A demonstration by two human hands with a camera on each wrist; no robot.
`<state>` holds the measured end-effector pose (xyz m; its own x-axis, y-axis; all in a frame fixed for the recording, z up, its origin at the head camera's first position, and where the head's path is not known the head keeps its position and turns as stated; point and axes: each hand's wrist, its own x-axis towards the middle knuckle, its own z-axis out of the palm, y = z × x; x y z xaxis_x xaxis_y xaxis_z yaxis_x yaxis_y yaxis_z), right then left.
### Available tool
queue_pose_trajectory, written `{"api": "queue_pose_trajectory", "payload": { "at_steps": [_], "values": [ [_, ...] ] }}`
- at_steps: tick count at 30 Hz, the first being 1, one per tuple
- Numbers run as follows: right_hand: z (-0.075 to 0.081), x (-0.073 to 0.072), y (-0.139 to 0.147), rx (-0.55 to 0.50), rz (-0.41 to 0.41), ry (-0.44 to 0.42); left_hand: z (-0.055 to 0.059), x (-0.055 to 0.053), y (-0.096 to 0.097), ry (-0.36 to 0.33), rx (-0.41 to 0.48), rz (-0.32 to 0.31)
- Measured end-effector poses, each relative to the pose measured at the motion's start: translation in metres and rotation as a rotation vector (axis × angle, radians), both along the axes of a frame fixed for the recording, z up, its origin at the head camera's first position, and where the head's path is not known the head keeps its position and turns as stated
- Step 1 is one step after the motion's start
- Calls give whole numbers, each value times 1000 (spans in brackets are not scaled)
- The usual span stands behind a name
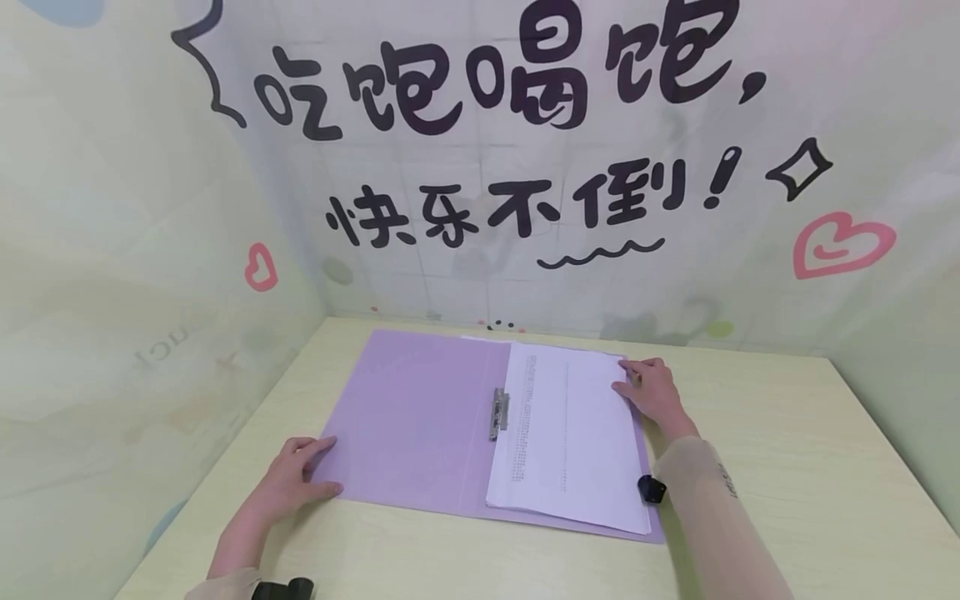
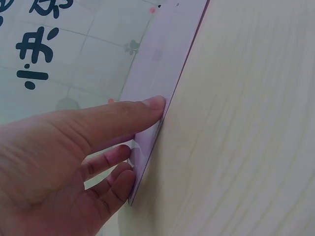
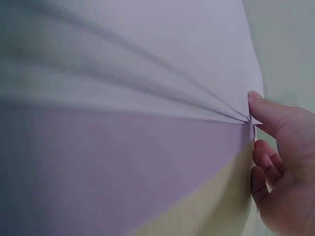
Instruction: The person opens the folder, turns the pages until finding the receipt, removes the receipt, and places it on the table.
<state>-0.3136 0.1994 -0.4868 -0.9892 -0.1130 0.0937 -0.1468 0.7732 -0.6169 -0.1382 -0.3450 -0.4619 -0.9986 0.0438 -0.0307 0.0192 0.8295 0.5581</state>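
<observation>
lilac folder [image 1: 405,417], spread open near the middle of a pale wood-grained table [image 1: 810,467]. pinched at the left, by the near corner, in the left hand [image 1: 288,479], with thumb laid over the inner face and other fingers at the rim, partly hidden behind it. smooth, plain and evenly coloured across the broad left cover, then marked by a faint straight crease along the spine. fitted just right of that crease with a silver metal clip [image 1: 498,414], at the left edge of a stack of white papers [image 1: 600,433]; cannot tell whether clamped on them. covered, on the top sheet, with small dark print turned sideways: dense in a band near the clip, down to a single line farther right, too small to read. gently wavy along the near edge of the stack, with a lilac strip showing below and to the right. pinched near the upper right corner of the papers by the right hand [image 1: 656,396], thumb on top and fingers curled underneath, with several layers meeting under the thumb; cannot tell whether gripping the folder's edge too. lastly, black wrist camera [image 1: 651,490] beside a beige sleeve [image 1: 720,517].
</observation>
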Motion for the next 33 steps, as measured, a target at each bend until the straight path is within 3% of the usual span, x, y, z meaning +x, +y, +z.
{"api": "queue_pose_trajectory", "payload": {
  "at_steps": [8,15,22,33],
  "values": [
    [-2,-1,-1,-49,-20,47,0,0,0,0,4,2],
    [3,0,-2,-132,-10,9,0,1,0,1,8,8],
    [15,0,-1,-192,65,6,1,1,1,-2,13,8],
    [40,-5,7,-128,176,47,0,2,1,-6,26,6]
  ]
}}
